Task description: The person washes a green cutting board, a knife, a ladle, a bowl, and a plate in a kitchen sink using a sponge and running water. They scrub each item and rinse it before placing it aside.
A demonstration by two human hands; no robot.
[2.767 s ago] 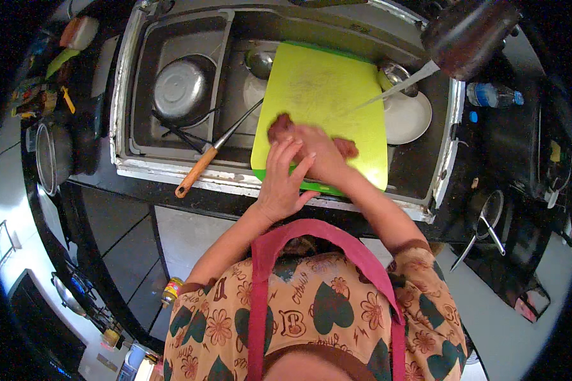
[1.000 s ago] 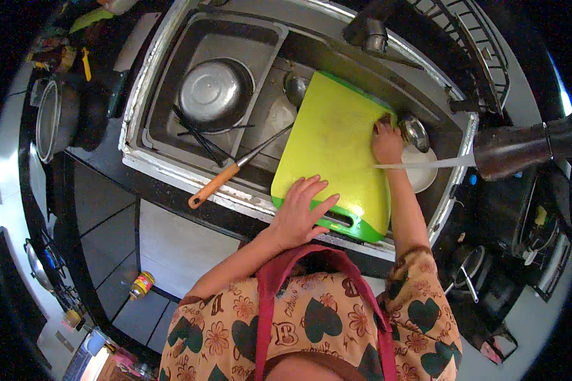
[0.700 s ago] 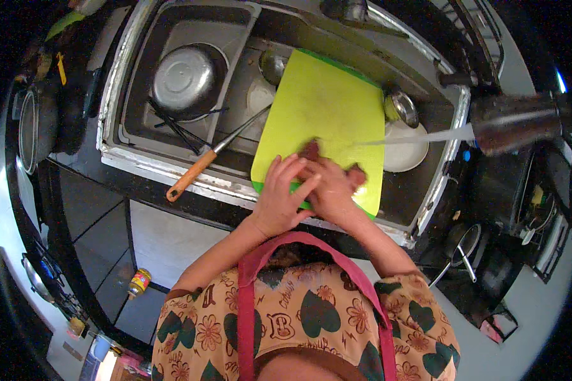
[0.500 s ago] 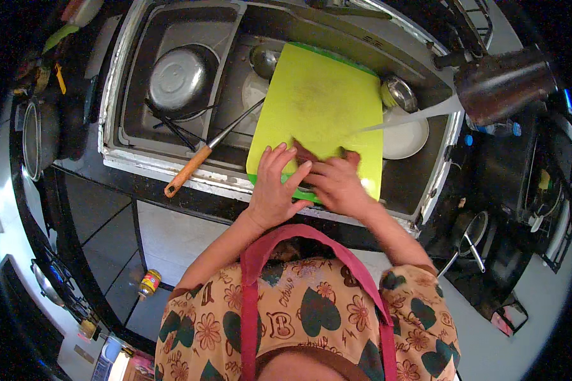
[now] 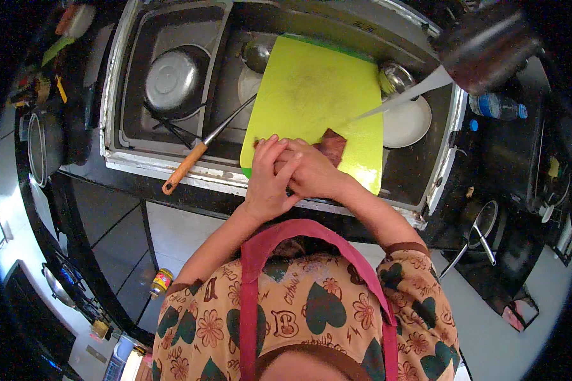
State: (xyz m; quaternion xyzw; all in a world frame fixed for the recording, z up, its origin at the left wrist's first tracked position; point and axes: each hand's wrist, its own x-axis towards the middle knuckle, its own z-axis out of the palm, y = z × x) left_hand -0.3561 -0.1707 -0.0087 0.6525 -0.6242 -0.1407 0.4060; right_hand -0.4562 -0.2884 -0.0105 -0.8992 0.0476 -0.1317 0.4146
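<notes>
left hand (image 5: 267, 181) flat, fingers spread, steadying yellow-green cutting board (image 5: 318, 101) over sink (image 5: 127, 136) | right hand (image 5: 311, 174) curled on brown scrubber (image 5: 331, 146), pressing down | water stream (image 5: 400, 98) hitting board

My left hand (image 5: 268, 181) and right hand (image 5: 313, 174) press together on the yellow-green cutting board (image 5: 318, 95) over the sink (image 5: 171, 38), fingers (image 5: 327, 147) on a brown scrubbing pad (image 5: 332, 146) under running water (image 5: 403, 96).
</notes>
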